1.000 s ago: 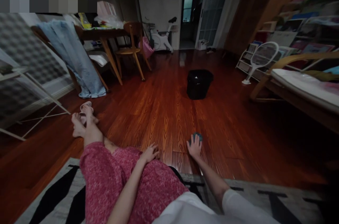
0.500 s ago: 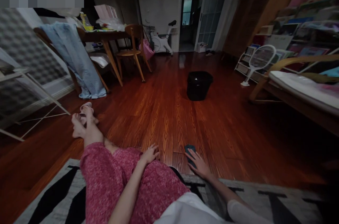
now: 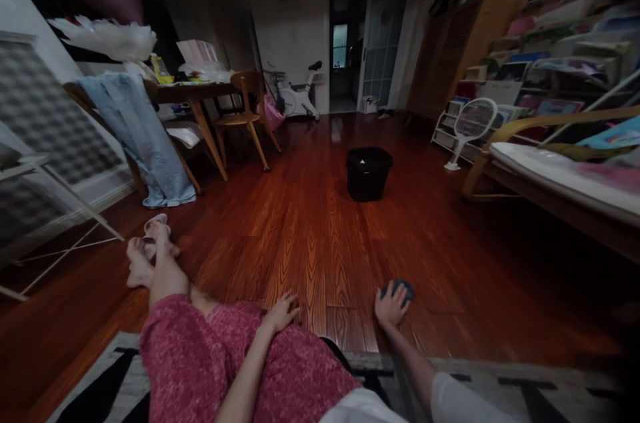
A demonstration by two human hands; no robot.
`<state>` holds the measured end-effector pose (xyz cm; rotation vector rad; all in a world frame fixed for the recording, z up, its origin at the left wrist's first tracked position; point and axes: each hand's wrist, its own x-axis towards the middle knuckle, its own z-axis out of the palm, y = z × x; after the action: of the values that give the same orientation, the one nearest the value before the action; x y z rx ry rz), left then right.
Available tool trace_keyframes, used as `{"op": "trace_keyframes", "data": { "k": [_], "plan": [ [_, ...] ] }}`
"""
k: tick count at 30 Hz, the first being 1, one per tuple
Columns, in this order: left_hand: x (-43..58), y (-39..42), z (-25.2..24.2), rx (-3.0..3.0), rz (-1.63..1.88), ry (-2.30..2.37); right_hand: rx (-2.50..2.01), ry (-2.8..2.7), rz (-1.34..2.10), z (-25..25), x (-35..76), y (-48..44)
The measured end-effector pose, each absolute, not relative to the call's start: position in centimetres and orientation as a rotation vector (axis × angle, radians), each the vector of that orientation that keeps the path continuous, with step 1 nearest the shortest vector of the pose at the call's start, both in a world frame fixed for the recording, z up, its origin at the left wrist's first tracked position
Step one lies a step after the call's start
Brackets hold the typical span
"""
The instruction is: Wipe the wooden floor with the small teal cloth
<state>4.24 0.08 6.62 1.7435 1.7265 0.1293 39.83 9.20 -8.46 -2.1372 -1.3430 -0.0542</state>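
I sit on a black-and-white rug [image 3: 530, 396] with my legs in pink trousers [image 3: 200, 356] stretched over the wooden floor [image 3: 320, 236]. My left hand [image 3: 283, 313] rests on my thigh with its fingers spread and holds nothing. My right hand [image 3: 391, 306] lies flat on a small dark blue-green cloth [image 3: 403, 288] and presses it to the floorboards just beyond the rug's edge. Only the far end of the cloth shows past my fingers.
A black bucket [image 3: 368, 173] stands mid-floor ahead. A wooden table [image 3: 193, 93] and chair [image 3: 247, 113], with jeans [image 3: 143, 136] hung beside them, are at the back left. A white folding rack [image 3: 35, 209] is at left, a wooden couch [image 3: 555, 176] and bookshelves at right.
My right hand has slid the cloth from the rug's edge forward and to the right over the boards. My view has tipped upward. The left hand has stayed on my thigh.
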Motion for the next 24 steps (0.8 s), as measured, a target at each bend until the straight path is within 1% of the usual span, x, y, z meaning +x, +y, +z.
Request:
{"op": "trace_keyframes", "data": {
  "k": [5, 8, 11, 14, 17, 20, 24],
  "plan": [
    [4.2, 0.2, 6.4, 1.734, 0.145, 1.721, -1.740, -2.005, 0.148, -8.4, 30.3, 7.5],
    [4.2, 0.3, 6.3, 1.741, 0.147, 1.725, -1.434, -2.360, 0.300, -7.8, 27.4, 5.2],
    [4.1, 0.2, 6.1, 1.743, 0.159, 1.721, -1.138, -2.594, 0.434, -6.7, 28.0, 3.4],
    [4.1, 0.0, 6.1, 1.755, 0.167, 1.718, -0.961, -2.700, 0.505, -5.7, 32.0, 2.7],
    [4.1, 0.0, 6.2, 1.765, 0.167, 1.723, -1.046, -2.692, 0.452, -5.7, 38.4, 3.1],
    [4.2, 0.0, 6.5, 1.757, 0.132, 1.733, -1.405, -2.500, 0.274, -6.9, 45.7, 4.1],
    [4.4, 0.1, 6.7, 1.764, 0.096, 1.738, -1.916, -1.987, 0.047, -8.6, 52.7, 5.2]
  ]
}}
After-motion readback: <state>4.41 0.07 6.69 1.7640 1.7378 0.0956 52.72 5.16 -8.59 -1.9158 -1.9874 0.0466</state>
